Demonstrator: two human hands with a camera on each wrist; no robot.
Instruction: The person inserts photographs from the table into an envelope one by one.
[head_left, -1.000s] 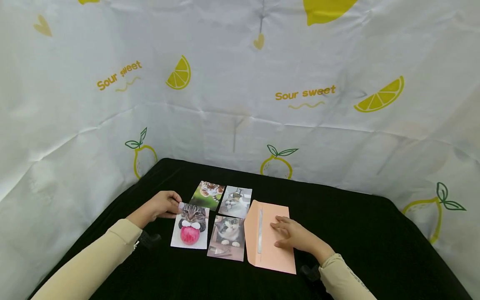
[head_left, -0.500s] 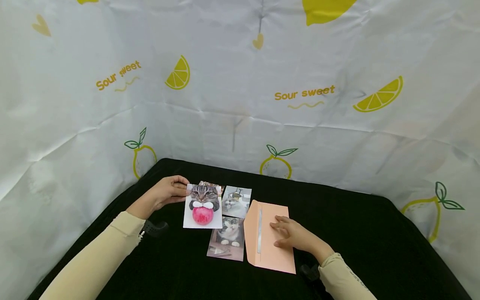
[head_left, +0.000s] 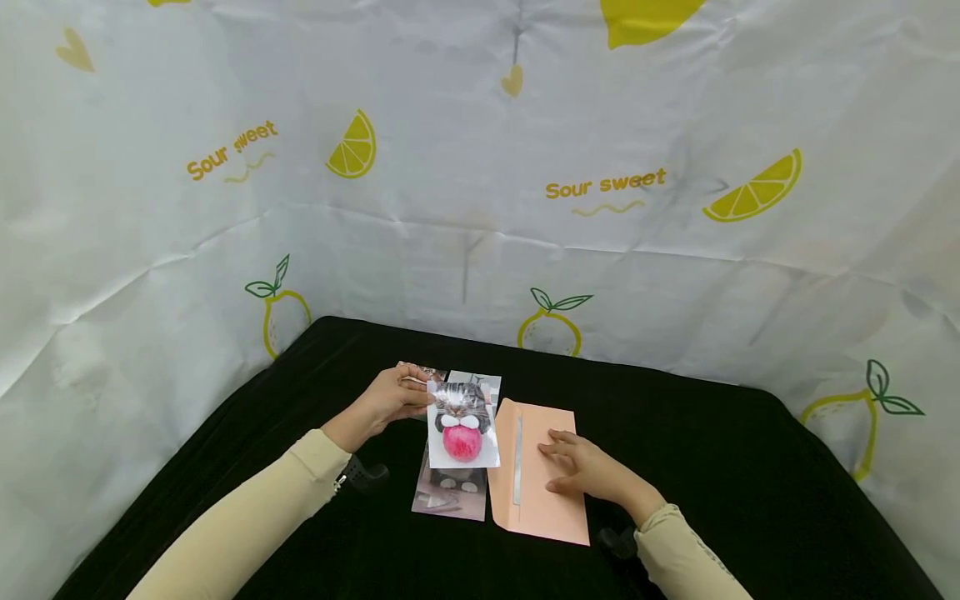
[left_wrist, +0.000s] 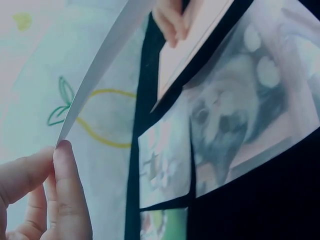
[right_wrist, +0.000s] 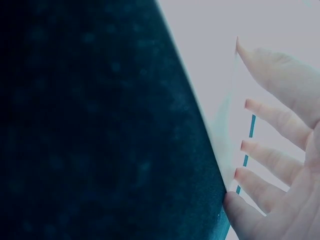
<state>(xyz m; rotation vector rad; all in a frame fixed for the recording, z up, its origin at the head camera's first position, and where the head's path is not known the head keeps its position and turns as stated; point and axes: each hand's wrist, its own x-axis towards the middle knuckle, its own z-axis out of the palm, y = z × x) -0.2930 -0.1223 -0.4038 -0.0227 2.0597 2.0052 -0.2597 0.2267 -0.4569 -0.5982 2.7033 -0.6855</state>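
Note:
My left hand [head_left: 390,398] pinches the left edge of a photo card [head_left: 461,443] of a tabby cat with a pink ball, between thumb and fingers. Seen edge-on in the left wrist view, the card [left_wrist: 97,67] is raised above the other cards. It overlaps the kitten card [head_left: 448,500], the grey cat card [head_left: 487,385] and the left edge of the peach envelope [head_left: 547,517]. The tiger card [head_left: 420,369] is partly behind my left hand. On the envelope, my right hand [head_left: 596,475] rests with spread fingers; the flap is open to the left, a pale strip along it.
A black cloth [head_left: 675,433] covers the table. Behind and at the sides hangs a white curtain [head_left: 450,275] printed with lemons. Dark wrist devices sit under both cuffs.
My left hand has lifted the tabby card and carried it right, from beside the kitten card to over the cards next to the envelope. My right hand has stayed on the envelope.

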